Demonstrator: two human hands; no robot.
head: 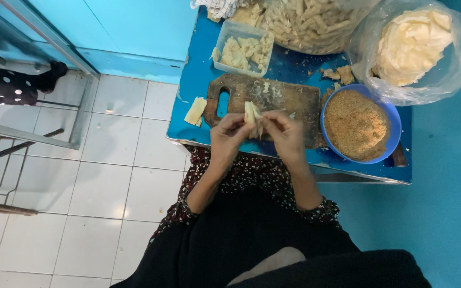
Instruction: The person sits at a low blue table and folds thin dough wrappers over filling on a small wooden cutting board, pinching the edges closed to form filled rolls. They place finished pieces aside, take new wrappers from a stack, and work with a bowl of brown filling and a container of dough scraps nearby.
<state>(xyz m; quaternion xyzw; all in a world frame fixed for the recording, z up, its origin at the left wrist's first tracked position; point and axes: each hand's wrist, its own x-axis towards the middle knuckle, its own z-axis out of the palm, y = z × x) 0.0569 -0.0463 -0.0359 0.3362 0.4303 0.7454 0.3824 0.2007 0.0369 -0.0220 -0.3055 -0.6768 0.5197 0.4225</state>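
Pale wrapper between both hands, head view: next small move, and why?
Probably one more fold or pinch to close it. The left hand and right hand both pinch the pale wrapper, which stands upright and looks only partly folded, held just above the wooden cutting board. The blue bowl of crumbs sits close beside the right hand.
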